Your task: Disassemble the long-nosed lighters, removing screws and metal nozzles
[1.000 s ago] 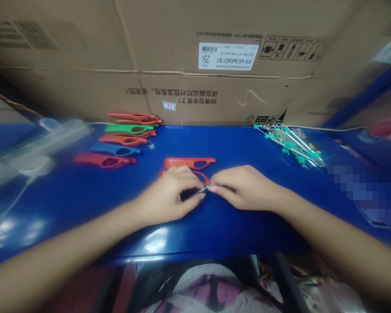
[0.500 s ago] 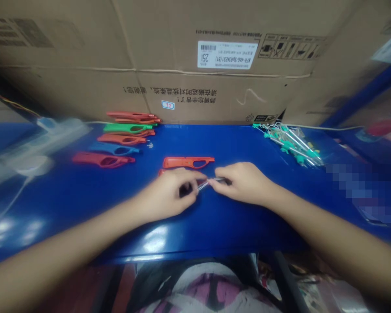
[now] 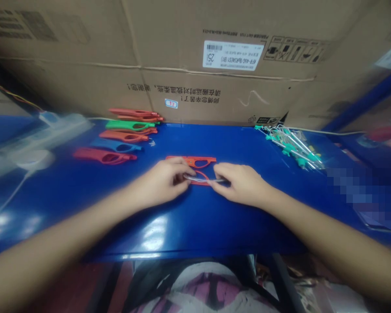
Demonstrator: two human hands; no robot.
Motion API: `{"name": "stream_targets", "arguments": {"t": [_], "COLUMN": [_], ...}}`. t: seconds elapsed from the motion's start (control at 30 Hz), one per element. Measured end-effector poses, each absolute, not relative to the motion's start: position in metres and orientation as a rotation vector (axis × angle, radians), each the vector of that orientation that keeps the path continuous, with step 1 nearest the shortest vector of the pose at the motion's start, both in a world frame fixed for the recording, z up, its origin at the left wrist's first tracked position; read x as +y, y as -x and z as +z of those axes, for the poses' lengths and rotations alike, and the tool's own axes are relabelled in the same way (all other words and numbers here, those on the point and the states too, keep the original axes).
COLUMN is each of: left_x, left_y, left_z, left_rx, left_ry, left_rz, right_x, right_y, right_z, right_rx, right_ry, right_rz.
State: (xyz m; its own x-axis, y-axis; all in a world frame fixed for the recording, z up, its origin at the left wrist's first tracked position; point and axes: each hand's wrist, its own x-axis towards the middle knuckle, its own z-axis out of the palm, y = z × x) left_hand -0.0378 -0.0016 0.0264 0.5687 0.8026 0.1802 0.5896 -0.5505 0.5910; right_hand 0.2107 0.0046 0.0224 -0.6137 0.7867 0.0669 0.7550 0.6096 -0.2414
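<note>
My left hand point(image 3: 163, 180) and my right hand point(image 3: 243, 180) face each other low over the middle of the blue table. Between them stretches a thin silvery piece with pale wire-like strands point(image 3: 200, 178). The left fingertips pinch its one end, while the right fingers close round the other, where a dark part shows. Its exact kind is unclear. Just behind the hands lies an orange lighter casing point(image 3: 211, 159) with a looped opening. Under the strands is a second red-orange casing point(image 3: 201, 184), partly hidden by my left hand.
Several lighter casings point(image 3: 127, 137) in red, orange, green and blue lie in a row at the back left. At the back right is a pile of metal tubes with green ends and wires point(image 3: 289, 145). A large cardboard box point(image 3: 169, 52) stands behind; a blurred power strip point(image 3: 61, 130) lies left.
My left hand has moved left and slightly up, widening the gap between the hands. More of the strands and of the lower casing now shows. My right hand stays nearly in place.
</note>
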Motion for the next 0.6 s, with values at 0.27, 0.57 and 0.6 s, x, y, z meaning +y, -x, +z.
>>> {"name": "stream_targets", "arguments": {"t": [0.27, 0.57, 0.6], "left_x": [0.005, 0.010, 0.011], "left_y": [0.040, 0.041, 0.041], "left_z": [0.021, 0.017, 0.016], "left_rx": [1.168, 1.175, 1.176], "left_ry": [-2.184, -2.025, -2.021], "left_rz": [0.616, 0.595, 0.595], "right_x": [0.005, 0.004, 0.004], "right_y": [-0.216, -0.217, -0.216], "right_z": [0.027, 0.031, 0.032], "right_rx": [-2.854, -2.868, -2.870], "right_ry": [1.137, 1.182, 1.195], "right_rz": [0.214, 0.196, 0.186]}}
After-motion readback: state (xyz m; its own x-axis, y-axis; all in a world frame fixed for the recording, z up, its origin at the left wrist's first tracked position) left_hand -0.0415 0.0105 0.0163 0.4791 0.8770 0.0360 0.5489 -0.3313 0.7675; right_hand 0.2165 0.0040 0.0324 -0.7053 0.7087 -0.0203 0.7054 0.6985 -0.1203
